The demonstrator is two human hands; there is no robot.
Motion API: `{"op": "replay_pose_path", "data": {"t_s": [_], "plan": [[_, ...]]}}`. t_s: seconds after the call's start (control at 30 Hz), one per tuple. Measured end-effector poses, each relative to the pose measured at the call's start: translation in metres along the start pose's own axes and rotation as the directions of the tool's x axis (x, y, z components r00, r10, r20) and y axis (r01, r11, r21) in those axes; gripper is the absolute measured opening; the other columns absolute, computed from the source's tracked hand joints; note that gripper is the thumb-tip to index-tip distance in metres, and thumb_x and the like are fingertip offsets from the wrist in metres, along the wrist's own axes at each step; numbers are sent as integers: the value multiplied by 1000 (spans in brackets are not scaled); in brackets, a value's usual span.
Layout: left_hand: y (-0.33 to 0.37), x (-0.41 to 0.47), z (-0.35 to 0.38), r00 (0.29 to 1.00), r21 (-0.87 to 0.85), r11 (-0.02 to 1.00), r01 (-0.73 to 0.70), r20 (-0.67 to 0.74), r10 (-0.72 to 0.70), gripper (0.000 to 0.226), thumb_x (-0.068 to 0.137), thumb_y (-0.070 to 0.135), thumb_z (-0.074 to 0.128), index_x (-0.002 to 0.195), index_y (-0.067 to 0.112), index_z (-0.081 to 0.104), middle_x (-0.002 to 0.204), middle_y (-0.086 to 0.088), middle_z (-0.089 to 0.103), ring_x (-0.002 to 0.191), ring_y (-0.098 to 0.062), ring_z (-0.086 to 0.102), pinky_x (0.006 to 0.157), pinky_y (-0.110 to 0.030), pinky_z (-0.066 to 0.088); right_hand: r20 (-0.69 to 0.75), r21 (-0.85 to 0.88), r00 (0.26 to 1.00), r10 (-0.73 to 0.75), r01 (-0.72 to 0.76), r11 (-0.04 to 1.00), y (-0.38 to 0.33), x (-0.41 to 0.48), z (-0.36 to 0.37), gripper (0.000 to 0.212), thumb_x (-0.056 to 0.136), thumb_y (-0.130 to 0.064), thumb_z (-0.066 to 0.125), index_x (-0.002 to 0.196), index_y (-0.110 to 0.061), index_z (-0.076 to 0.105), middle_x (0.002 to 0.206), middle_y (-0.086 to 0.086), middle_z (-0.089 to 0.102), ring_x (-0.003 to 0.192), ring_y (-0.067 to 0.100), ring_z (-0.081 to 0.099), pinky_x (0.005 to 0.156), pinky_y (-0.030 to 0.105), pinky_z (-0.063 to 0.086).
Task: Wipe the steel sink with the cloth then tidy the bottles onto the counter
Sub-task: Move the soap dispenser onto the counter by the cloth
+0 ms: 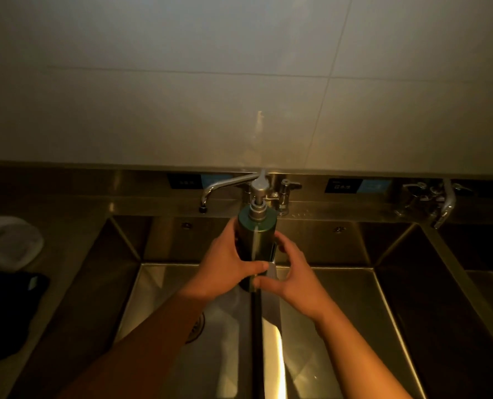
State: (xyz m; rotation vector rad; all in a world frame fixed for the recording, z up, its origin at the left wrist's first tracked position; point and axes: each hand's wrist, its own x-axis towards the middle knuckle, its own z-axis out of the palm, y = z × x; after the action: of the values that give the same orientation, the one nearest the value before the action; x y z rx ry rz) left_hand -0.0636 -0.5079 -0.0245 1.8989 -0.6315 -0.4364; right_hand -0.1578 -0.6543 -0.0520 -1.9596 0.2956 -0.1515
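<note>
Head view: two hands [225, 263] [291, 275] grip one bottle [256, 240].

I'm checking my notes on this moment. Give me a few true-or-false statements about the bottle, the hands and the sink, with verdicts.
1. Both the left hand and the right hand hold the pump bottle. True.
2. The pump bottle lies on its side in a basin. False: it is upright, over the divider between basins.
3. The spout of the tap behind the bottle swings left. True.
4. The bottle is red. False: it is green with a silver pump.
5. A dark item lies on the left counter. True.
</note>
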Motion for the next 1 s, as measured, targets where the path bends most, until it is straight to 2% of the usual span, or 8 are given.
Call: {"op": "replay_pose_path", "data": {"t_s": [0.1, 0.23, 0.37, 0.43, 0.57, 0.67, 0.83, 1.0], "plan": [[-6, -13, -10, 999, 2, 1000, 16, -35, -16, 78, 61, 20, 86, 113, 52, 40, 115, 21, 59, 106, 11, 55, 82, -15, 46, 42, 2, 999, -5, 5, 1000, -5, -4, 12, 93, 68, -35, 82, 138, -50, 22, 144, -13, 31, 136, 8, 26, 110, 35, 28], [-14, -30, -23, 997, 12, 1000, 19, -78, -18, 75, 60, 21, 87, 113, 51, 42, 113, 19, 61, 104, 9, 57, 80, -15, 47, 100, 11, 995, -8, 7, 1000, -11, -10, 32, 95, 67, -38, 82, 140, -47, 22, 145, -13, 31, 135, 7, 25, 104, 27, 25], [-22, -48, -44, 993, -7, 999, 33, -110, -33, 75, 60, 17, 87, 120, 37, 46, 112, 16, 62, 103, 8, 58, 80, -13, 48, 125, 30, 992, -12, 8, 1000, -22, -11, 57, 98, 64, -41, 83, 144, -39, 27, 146, -10, 35, 137, 10, 31, 113, 42, 31], [-27, -54, -59, 992, -19, 999, 39, -121, -41, 75, 60, 14, 87, 119, 36, 46, 111, 16, 62, 101, 12, 57, 76, -7, 47, 134, 23, 991, -13, 10, 1000, -29, -12, 73, 98, 60, -48, 81, 142, -44, 27, 145, -14, 35, 137, 10, 31, 112, 43, 32], [-42, -66, -95, 990, -8, 998, 60, -126, -61, 79, 60, 13, 87, 121, 37, 43, 106, 24, 57, 93, 25, 51, 68, -1, 43, 123, -30, 992, -3, 7, 1000, -43, -13, 111, 94, 57, -58, 75, 131, -64, 17, 143, -22, 30, 133, 1, 24, 104, 27, 27], [-58, -75, -129, 991, 10, 999, 52, -127, -51, 80, 59, 12, 87, 121, 36, 42, 103, 28, 53, 89, 26, 50, 66, 0, 42, 91, -41, 996, 4, 0, 999, -54, -14, 148, 96, 60, -53, 77, 138, -56, 21, 145, -19, 31, 131, -1, 25, 101, 23, 26], [-88, -93, -195, 996, -5, 1000, 29, -85, -29, 81, 59, 14, 88, 121, 38, 41, 113, 18, 58, 105, 4, 56, 85, -15, 44, 44, -27, 999, 11, -9, 1000, -83, -8, 219, 98, 66, -38, 83, 144, -41, 25, 148, -12, 33, 133, 6, 32, 102, 27, 32], [-112, -105, -249, 997, -5, 1000, 25, -79, -25, 79, 60, 17, 86, 120, 41, 41, 113, 19, 59, 104, 9, 56, 80, -12, 45, 34, -15, 999, 4, -3, 1000, -108, 3, 271, 98, 65, -38, 83, 145, -38, 27, 147, -12, 35, 134, 8, 34, 103, 30, 33]]}}
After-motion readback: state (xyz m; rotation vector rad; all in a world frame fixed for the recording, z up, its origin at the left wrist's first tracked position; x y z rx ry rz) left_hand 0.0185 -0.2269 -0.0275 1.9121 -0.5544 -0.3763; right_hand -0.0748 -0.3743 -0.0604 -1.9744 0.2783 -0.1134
